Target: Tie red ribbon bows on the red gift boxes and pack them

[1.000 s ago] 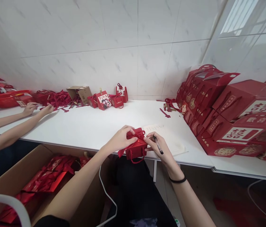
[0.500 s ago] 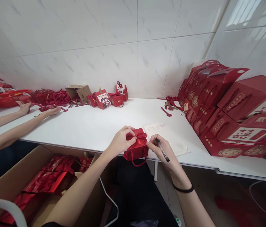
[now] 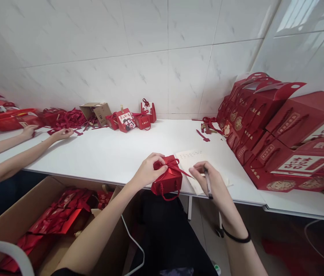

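Observation:
A small red gift box point(image 3: 169, 184) with a twisted cord handle sits at the table's front edge. On its top is a red ribbon bow point(image 3: 173, 164), and my left hand point(image 3: 149, 168) pinches its left side. One ribbon tail stretches right from the bow, ending close to the fingertips of my right hand point(image 3: 209, 177); whether they grip it I cannot tell. A pen point(image 3: 208, 184) is tucked in that right hand, pointing down. Partly under the right hand lies an open notebook point(image 3: 189, 154) with handwritten lines.
Stacked red gift boxes point(image 3: 254, 122) fill the table's right side. Small decorated boxes point(image 3: 125, 119), a cardboard box point(image 3: 95, 113) and ribbons point(image 3: 71, 118) line the wall. Another person's hands point(image 3: 61, 134) work at left. Below stands a carton point(image 3: 6, 214) of red packages.
My right hand has moved right, away from the bow, with the pen still in it. A ribbon tail now extends rightward. My left hand keeps its place on the bow.

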Available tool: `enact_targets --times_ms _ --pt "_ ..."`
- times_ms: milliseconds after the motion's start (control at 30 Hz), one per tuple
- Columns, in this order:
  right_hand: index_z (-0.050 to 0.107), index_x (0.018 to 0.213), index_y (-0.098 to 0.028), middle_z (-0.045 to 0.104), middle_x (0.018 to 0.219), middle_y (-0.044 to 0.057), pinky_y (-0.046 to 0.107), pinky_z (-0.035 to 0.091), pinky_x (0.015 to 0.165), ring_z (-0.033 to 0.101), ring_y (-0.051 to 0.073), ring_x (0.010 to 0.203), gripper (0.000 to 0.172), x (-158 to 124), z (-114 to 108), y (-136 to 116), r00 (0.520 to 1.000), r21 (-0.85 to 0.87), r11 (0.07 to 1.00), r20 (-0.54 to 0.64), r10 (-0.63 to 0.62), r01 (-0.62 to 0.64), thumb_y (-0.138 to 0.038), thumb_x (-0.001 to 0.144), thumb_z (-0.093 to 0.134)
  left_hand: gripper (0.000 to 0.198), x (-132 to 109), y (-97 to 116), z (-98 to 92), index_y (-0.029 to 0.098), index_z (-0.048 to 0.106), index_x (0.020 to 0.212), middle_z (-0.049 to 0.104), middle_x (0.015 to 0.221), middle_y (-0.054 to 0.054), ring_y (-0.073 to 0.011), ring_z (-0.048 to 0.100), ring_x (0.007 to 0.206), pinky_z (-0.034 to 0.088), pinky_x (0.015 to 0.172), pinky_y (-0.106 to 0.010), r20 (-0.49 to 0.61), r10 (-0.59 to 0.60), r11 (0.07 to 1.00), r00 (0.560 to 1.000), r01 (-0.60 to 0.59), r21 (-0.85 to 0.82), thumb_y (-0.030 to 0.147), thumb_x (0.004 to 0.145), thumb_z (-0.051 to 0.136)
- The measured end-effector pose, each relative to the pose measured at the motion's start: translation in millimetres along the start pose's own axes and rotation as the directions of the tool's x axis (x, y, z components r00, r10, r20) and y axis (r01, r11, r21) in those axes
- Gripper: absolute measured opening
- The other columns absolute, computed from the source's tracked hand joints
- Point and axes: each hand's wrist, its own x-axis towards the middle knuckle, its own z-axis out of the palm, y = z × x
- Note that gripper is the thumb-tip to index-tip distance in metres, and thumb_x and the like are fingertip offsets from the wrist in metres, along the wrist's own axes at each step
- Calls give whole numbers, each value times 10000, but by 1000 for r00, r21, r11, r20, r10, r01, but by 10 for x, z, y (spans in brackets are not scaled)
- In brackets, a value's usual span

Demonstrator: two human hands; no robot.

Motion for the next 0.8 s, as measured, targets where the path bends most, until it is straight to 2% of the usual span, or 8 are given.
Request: enact_targets --times_ms 67,133,233,300,367,500,700,800 --pt "488 819 -201 591 761 63 324 423 670 560 208 730 348 132 10 -4 996 -20 1000 -87 -19 18 -542 780 548 125 -8 -16 9 193 571 755 569 1117 -59 -192 532 1081 377 982 -360 1 6 999 1000 -6 -45 308 791 538" --pt "488 792 -200 604 743 68 326 427 649 572 211 708 374 258 58 -24 1000 16 1000 22 -10 9 -570 771 535 166 -28 -44 30 196 569 812 558 1132 -65 -190 510 1112 362 996 -366 -66 28 995 997 -34 -92 330 835 474" --pt "502 784 -199 607 691 43 312 427 613 573 195 651 351 372 172 -61 978 73 997 210 -20 4 -537 741 583 184 -89 -97 67 202 539 947 519 1160 -79 -190 462 1154 369 981 -370 -281 75 993 957 -96 -61 302 857 414" --pt "512 796 -201 605 693 26 308 427 621 572 186 655 322 397 243 -72 976 105 994 210 -62 40 -493 719 623 186 -145 -119 81 207 521 979 504 1130 -82 -206 454 1128 392 935 -379 -401 46 999 915 -43 19 293 832 448" --pt "512 788 -204 592 670 10 302 423 606 561 177 636 316 400 291 -73 977 158 986 198 -82 51 -484 708 634 182 -197 -123 82 209 530 948 511 1052 -73 -217 480 1035 414 880 -384 -441 -48 996 896 75 43 310 800 497" --pt "505 763 -202 554 598 -15 280 389 549 520 157 570 356 379 316 -90 978 261 965 205 -28 -27 -492 645 674 143 -233 -96 65 197 564 791 541 888 -34 -170 505 790 441 767 -334 -358 -209 978 910 197 -70 334 758 540" --pt "527 823 -186 549 648 -27 246 356 564 489 121 596 332 318 276 -128 953 477 854 295 68 -209 -394 646 717 198 -212 -54 62 179 553 754 546 675 13 -112 489 601 395 550 -229 -222 -344 870 912 221 -441 377 757 555" --pt "544 836 -185 557 665 -26 242 358 569 499 121 612 341 322 268 -103 943 518 816 319 93 -256 -384 636 736 221 -214 -33 77 178 550 770 556 676 17 -103 498 594 392 536 -214 -215 -338 841 916 191 -506 396 746 577"
